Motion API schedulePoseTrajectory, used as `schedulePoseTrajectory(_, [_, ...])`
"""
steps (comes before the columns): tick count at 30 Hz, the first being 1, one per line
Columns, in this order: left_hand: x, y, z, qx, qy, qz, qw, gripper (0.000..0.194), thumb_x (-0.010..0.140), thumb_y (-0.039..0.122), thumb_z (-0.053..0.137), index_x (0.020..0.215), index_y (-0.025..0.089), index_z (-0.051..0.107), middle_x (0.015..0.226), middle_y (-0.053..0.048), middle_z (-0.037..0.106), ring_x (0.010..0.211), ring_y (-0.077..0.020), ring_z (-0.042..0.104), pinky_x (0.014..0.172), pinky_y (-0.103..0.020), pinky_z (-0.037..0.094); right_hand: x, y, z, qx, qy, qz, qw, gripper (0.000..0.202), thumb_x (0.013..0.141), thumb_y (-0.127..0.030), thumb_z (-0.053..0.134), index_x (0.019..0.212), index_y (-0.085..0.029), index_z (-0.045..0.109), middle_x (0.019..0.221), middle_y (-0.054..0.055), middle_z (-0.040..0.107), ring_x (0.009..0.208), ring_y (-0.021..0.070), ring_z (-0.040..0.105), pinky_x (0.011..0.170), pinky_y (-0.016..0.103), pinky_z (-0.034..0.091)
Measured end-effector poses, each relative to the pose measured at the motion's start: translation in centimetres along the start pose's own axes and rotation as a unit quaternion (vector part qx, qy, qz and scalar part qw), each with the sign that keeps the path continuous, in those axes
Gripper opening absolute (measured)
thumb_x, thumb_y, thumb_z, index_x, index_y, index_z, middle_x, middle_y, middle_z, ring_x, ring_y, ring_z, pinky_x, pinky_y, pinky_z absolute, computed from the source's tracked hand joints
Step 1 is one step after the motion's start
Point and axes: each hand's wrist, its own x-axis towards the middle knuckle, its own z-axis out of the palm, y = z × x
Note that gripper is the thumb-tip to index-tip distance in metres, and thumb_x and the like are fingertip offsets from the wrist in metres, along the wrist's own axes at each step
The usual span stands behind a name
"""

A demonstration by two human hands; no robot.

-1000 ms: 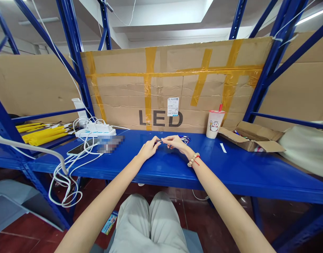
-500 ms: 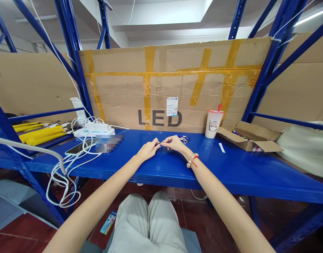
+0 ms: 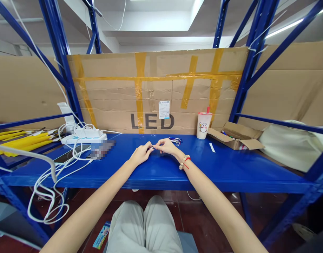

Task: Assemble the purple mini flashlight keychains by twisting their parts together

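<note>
Over the middle of the blue tabletop [image 3: 203, 168], my two hands meet at the fingertips. My left hand [image 3: 140, 154] is closed, its thumb and fingers pinching a small, slim dark piece [image 3: 153, 147]. From the other side my right hand [image 3: 166, 146], with a bead bracelet at the wrist, pinches at the same piece's end. The fingers cover most of it, so its kind is unclear. Just behind my right hand lie a few small blue items with shiny metal parts [image 3: 176, 141].
A lidded cup [image 3: 203, 126] with a red straw stands at the back right, near a white strip [image 3: 212, 147] and an open cardboard box [image 3: 236, 142]. On the left are a power strip [image 3: 84, 137], tangled white cables [image 3: 49, 189] and a phone [image 3: 68, 154]. A taped cardboard panel [image 3: 114, 102] closes the back.
The camera view has turned a little to the right, so the surroundings appear further left. My right fingertips have come closer to my left ones at the small piece.
</note>
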Motion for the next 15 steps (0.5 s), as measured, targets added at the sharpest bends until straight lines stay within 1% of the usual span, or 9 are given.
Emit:
schedulePoseTrajectory(5, [0.0,0.5,-0.2,0.012,0.012,0.003,1.000,0.011,0.087,0.031,0.037,0.083,0.022,0.042,0.080,0.000,0.062,0.076,-0.0184,0.061,0.062,-0.024,0.041,0.0,-0.2,0.1,0.015,-0.010,0.015,1.000,0.039,0.062,-0.051,0.067,0.064,-0.013,0.058,0.044,-0.003,0.050,0.037,0.0058,0.044,0.036,0.016,0.032])
schedulePoseTrajectory(10, [-0.1,0.8,-0.3,0.002,0.013,-0.003,1.000,0.011,0.087,0.031,0.037,0.087,0.022,0.044,0.083,0.000,0.063,0.079,-0.0183,0.061,0.065,-0.024,0.042,-0.3,-0.8,0.0,0.029,-0.021,0.028,0.999,0.040,0.062,-0.052,0.067,0.063,-0.013,0.057,0.045,-0.002,0.050,0.039,0.0064,0.046,0.037,0.016,0.033])
schedulePoseTrajectory(12, [-0.1,0.7,-0.2,0.002,0.015,-0.003,1.000,0.010,0.087,0.031,0.038,0.089,0.023,0.044,0.085,0.000,0.063,0.080,-0.0182,0.061,0.067,-0.025,0.042,-0.3,-1.0,0.1,0.033,-0.022,0.034,0.999,0.042,0.063,-0.054,0.065,0.063,-0.013,0.056,0.046,-0.002,0.050,0.041,0.0065,0.047,0.038,0.016,0.033])
schedulePoseTrajectory(15, [0.0,0.7,-0.1,0.008,0.017,-0.007,1.000,0.011,0.087,0.032,0.040,0.092,0.023,0.044,0.088,0.000,0.063,0.081,-0.0187,0.061,0.065,-0.025,0.042,-0.3,-1.2,0.3,0.039,-0.034,0.044,0.998,0.045,0.067,-0.057,0.060,0.061,-0.013,0.053,0.046,-0.001,0.050,0.041,0.0067,0.048,0.040,0.016,0.034])
